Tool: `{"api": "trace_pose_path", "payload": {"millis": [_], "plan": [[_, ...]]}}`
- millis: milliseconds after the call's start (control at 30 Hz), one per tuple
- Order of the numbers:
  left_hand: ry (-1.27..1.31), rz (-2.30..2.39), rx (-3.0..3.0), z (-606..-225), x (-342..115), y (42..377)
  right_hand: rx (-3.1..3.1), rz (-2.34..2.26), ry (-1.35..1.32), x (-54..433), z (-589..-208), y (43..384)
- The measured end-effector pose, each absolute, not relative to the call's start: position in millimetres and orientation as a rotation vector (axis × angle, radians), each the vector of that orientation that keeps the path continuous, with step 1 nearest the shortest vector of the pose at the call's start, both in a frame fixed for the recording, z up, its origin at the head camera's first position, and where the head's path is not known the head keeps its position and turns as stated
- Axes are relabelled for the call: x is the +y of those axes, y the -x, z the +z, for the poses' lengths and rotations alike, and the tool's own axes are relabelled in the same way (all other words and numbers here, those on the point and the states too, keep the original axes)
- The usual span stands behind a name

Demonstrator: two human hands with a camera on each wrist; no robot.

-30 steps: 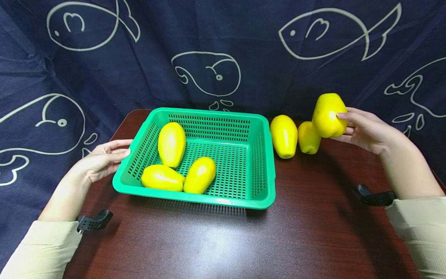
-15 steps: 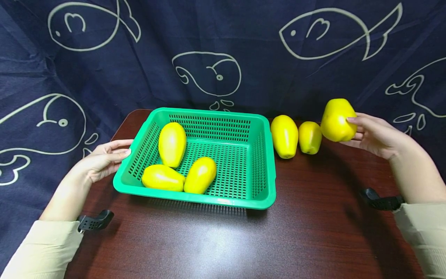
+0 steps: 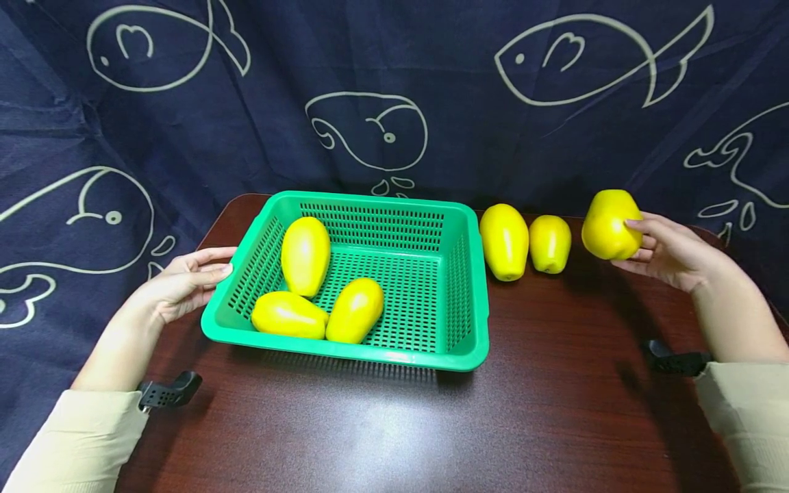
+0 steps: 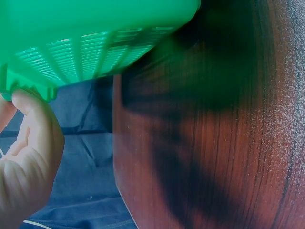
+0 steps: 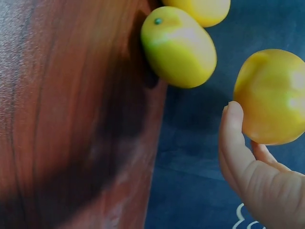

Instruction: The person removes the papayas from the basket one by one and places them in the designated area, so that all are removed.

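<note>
At the left, my left hand (image 3: 191, 281) holds the end rim of a green plastic basket (image 3: 345, 349), the thumb on the rim. The left wrist view shows the thumb against the basket's (image 4: 95, 28) lip. Three yellow papayas (image 3: 305, 257) lie inside, towards the basket's left. On the right, my right hand (image 3: 678, 257) grips another yellow papaya (image 3: 611, 224) between thumb and fingers, apart from the tabletop. Two more stand beside the basket: a larger papaya (image 3: 505, 241) near its right wall and a smaller papaya (image 3: 550, 243) next to that one.
The dark red-brown wooden table (image 3: 394, 424) stretches under the basket and towards me. Behind it hangs a dark blue cloth (image 3: 456, 55) with white fish and whale outlines. A black wrist strap (image 3: 674, 359) sits on each forearm.
My right hand has carried its papaya rightward and lower, away from the smaller papaya, which it partly covered before. The left hand and the basket stay in place.
</note>
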State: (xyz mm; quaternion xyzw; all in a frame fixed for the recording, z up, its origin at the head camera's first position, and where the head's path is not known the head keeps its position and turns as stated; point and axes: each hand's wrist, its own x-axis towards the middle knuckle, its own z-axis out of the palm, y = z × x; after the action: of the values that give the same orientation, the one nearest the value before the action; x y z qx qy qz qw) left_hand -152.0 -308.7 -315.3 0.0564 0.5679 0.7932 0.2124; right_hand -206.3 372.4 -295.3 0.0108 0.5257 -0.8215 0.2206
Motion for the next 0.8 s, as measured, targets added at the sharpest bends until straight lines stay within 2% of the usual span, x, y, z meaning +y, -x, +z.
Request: {"api": "trace_pose_path", "payload": {"millis": [800], "plan": [[-0.135, 2.204, 1.587, -315.4, -309.1, 151.9, 1.599, -2.180, -0.504, 375.5, -338.0, 222.5]]}}
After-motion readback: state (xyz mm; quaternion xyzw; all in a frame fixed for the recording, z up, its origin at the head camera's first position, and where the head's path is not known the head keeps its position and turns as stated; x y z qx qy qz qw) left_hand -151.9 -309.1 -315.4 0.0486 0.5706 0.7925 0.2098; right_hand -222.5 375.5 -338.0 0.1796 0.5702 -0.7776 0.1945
